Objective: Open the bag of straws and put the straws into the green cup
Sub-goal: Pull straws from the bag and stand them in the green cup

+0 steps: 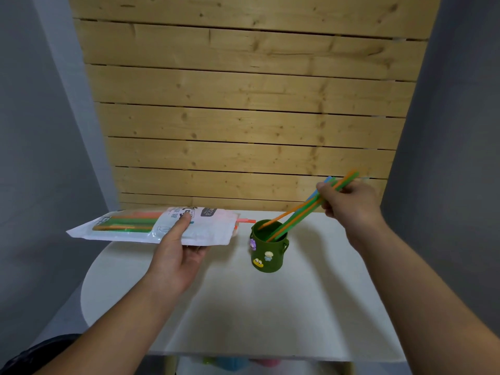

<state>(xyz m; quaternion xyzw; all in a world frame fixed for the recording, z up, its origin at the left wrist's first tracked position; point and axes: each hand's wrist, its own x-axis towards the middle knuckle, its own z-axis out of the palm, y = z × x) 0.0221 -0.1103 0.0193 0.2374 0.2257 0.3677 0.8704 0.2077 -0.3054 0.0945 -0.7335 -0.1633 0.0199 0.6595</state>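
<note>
A dark green cup point(269, 257) with small cartoon figures stuck on its side stands upright on the white table point(243, 307). My right hand point(349, 203) grips a bunch of orange, green and blue straws point(303, 209) by their upper part, and their lower ends reach down into the cup's mouth at a slant. My left hand point(176, 255) holds the white plastic straw bag point(151, 226) flat above the table's left side, thumb on top. More straws show through the bag, and a red one point(246, 221) sticks out of its open right end.
A wooden slat wall point(243, 104) rises directly behind the table. Grey walls close in on both sides. Below the table's front edge a lower shelf holds blurred coloured things point(235, 364). The table's left corner is rounded.
</note>
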